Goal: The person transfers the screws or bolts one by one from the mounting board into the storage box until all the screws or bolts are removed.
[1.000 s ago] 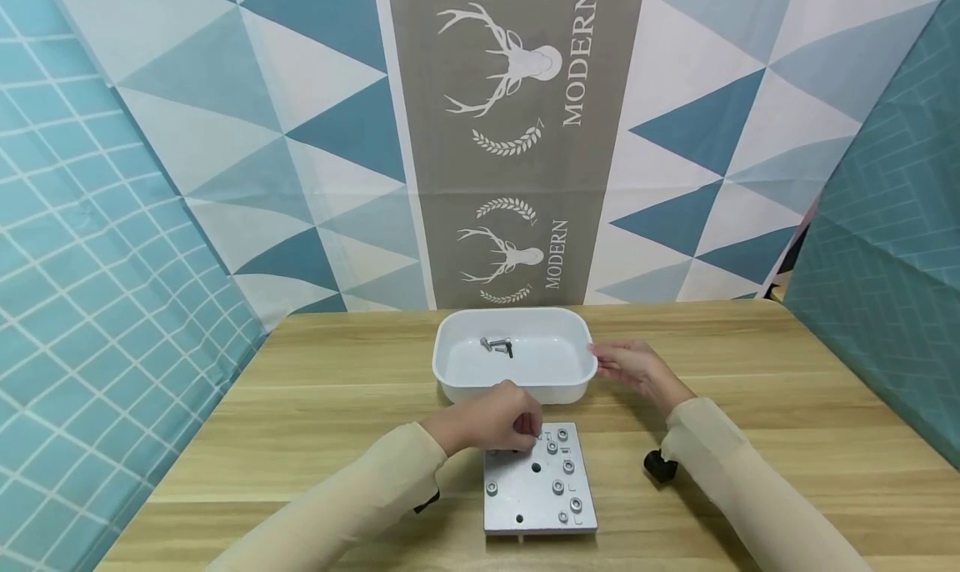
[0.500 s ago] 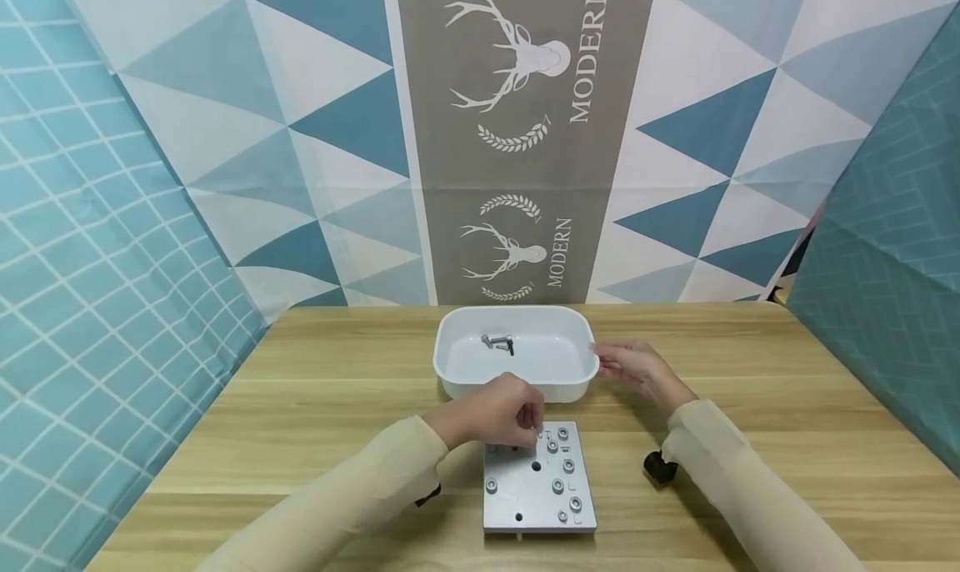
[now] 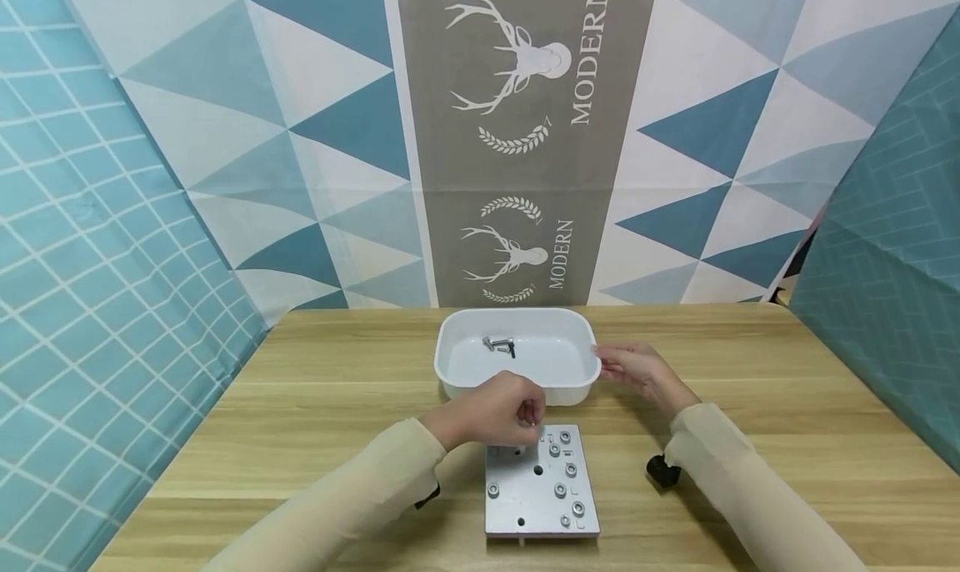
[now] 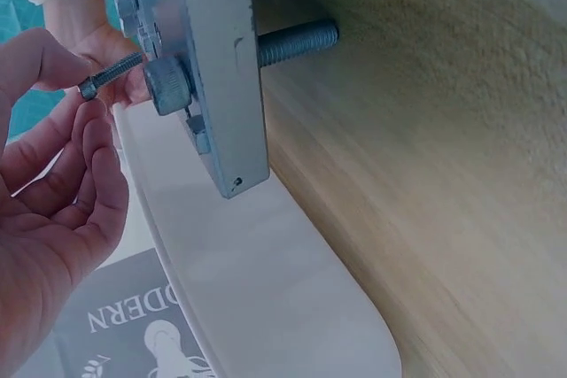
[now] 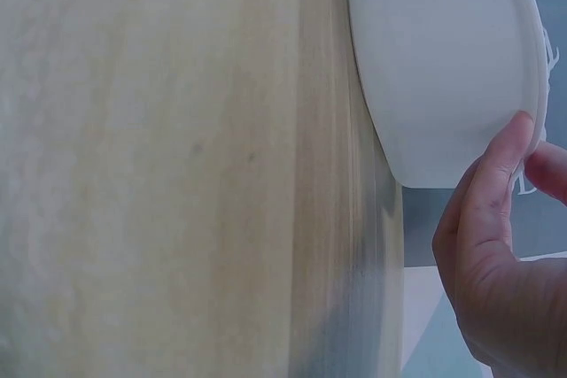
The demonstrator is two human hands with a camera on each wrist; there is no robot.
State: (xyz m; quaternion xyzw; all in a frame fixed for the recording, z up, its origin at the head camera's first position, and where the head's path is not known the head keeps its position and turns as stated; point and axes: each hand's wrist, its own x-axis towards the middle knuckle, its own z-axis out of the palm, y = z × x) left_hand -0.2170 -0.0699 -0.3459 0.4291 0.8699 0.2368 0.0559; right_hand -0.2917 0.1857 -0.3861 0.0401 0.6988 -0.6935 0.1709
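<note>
Left fingers pinch a screw by its head, apparently leaving its thread free toward the metal plate just below them; right fingers pinch the white tray by its rim, likely steadying it.

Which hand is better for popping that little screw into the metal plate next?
Probably the left hand. It pinches the little screw right by the metal plate. The right hand is farther from the plate and busy pinching the rim of the white tray.
</note>
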